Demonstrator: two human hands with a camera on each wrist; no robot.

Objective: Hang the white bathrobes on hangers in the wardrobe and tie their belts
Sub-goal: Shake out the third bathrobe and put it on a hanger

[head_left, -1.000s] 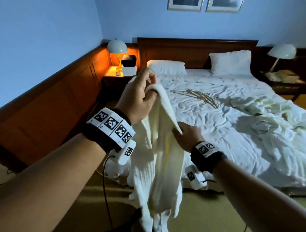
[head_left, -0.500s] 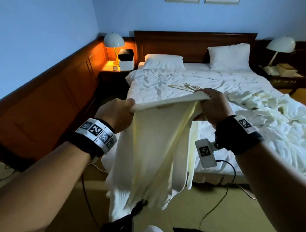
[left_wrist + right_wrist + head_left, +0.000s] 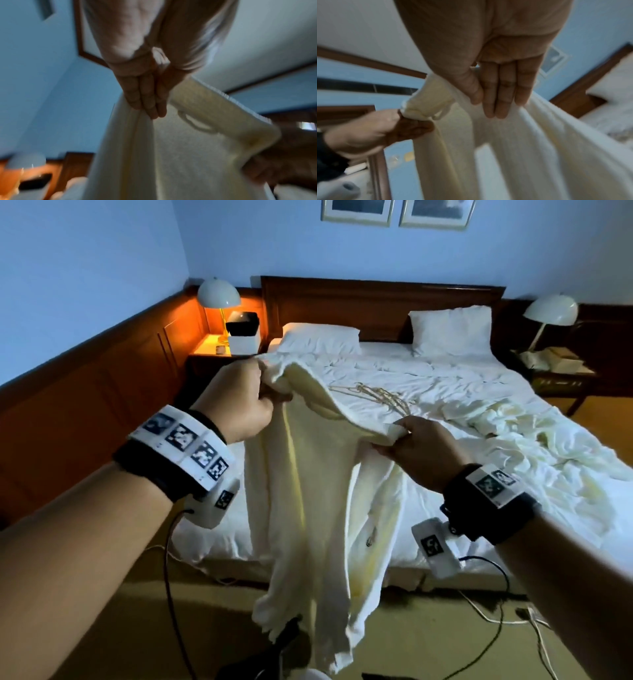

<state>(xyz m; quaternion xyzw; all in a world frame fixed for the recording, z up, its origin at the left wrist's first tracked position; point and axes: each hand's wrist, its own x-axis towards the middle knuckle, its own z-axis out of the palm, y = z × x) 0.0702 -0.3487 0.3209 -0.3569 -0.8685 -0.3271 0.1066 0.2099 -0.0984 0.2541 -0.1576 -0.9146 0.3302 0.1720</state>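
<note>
Bed (image 3: 428, 378) with rumpled white sheets fills the room; a second bathrobe (image 3: 534, 440) lies crumpled toward its right edge, wooden hangers (image 3: 380, 398) near its middle. Held bathrobe (image 3: 318, 508) hangs before the bed's near edge, its collar stretched between both hands. Left hand (image 3: 236, 402) pinches one collar end, fingers (image 3: 145, 100) curled over cloth; right hand (image 3: 424, 450) grips the other.

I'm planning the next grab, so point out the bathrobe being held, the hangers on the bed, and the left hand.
bathrobe (image 3: 318, 508): head view, hanging front panel.
hangers (image 3: 380, 397): head view, middle of the pile.
left hand (image 3: 236, 402): head view, back of the hand.
</note>
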